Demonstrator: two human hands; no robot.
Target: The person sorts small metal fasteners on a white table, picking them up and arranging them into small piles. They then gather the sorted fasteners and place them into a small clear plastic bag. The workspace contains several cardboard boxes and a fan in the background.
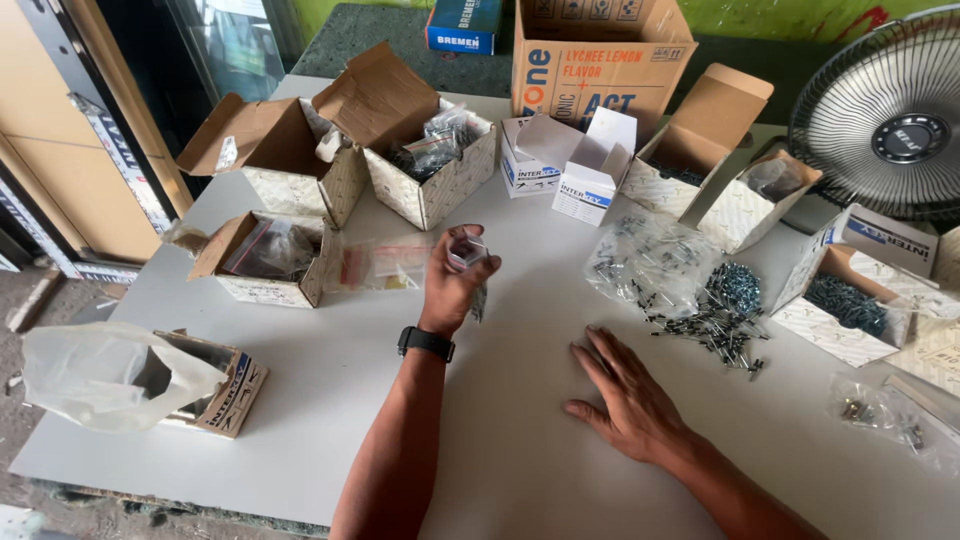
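- The desk (500, 420) has a smooth, matt pale grey top.
- The small bag (468, 252) in the left hand (450, 290) is clear, glossy plastic.
- The screws (715, 320) near the desk's right edge are dull grey metal.
- The open boxes (430, 180) along the far edge are matt printed cardboard.
- The fan guard (880, 110) at the far right corner is thin dark metal wire.

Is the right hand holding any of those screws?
No, the right hand lies flat and empty on the table, apart from the loose screws.
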